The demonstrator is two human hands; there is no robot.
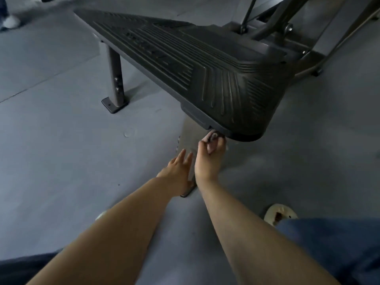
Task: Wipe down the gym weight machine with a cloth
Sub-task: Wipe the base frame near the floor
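A grey floor [61,161] fills most of the view, with thin seams crossing it at the upper left. A small pale round spot [128,133] lies on it. At the lower right a light slipper [279,213] sits beside a blue-clad leg [339,249]. At the top left, a blurred white shoe [11,22] shows.
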